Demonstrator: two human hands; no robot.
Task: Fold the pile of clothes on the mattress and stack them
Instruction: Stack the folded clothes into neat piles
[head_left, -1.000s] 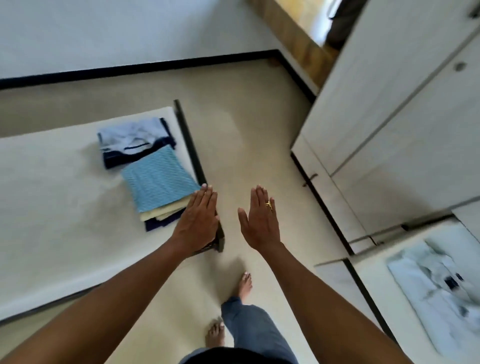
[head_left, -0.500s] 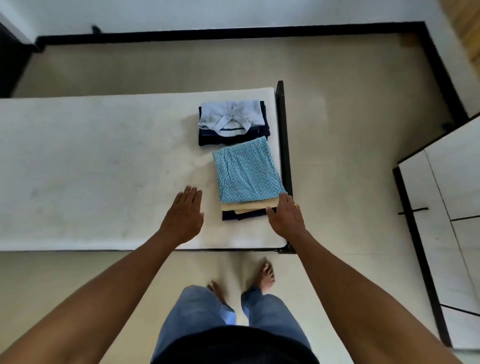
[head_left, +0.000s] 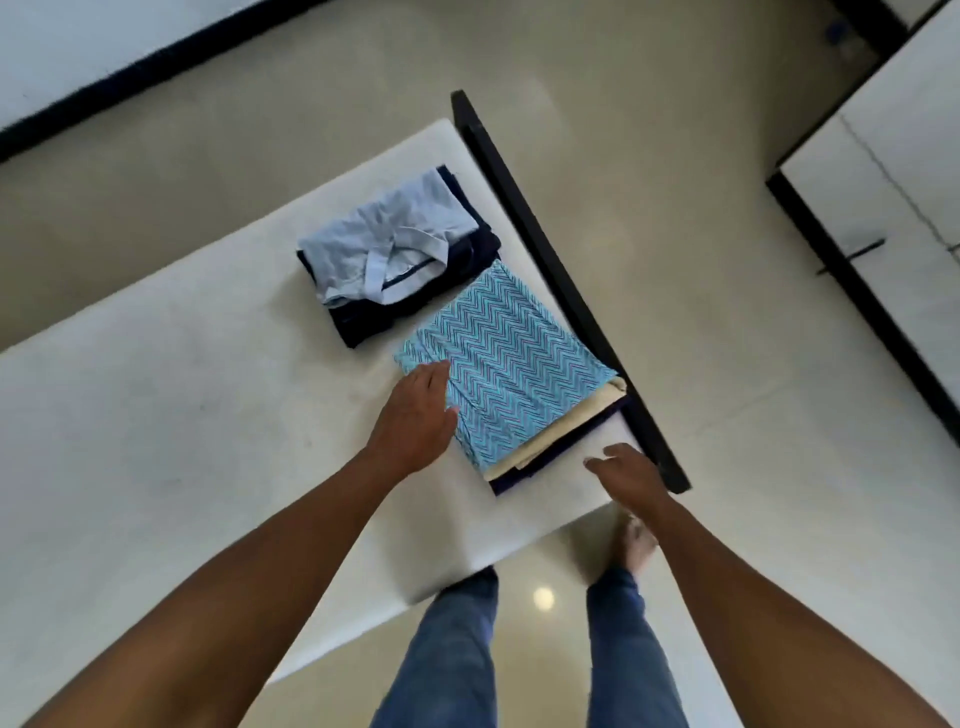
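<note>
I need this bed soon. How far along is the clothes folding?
Done: a folded light blue collared shirt lies on navy garments, and a turquoise zigzag cloth tops a cream cloth and a navy cloth on the white mattress. In hand: the left hand touches that stack's edge, the right hand is beside its near end. Left: possibly combining both stacks.

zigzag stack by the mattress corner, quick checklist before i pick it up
1. Left hand on the zigzag cloth: ok, flat fingers touch its left edge.
2. Right hand holding cloth: not ok, it rests on the mattress just past the navy layer.
3. Layers squared: not ok, the cream layer and navy layer stick out under the zigzag cloth at the near end.
4. All layers on the mattress: ok, though close to the black bed frame.
5. Light blue shirt free for stacking: ok, nothing lies on it.
</note>
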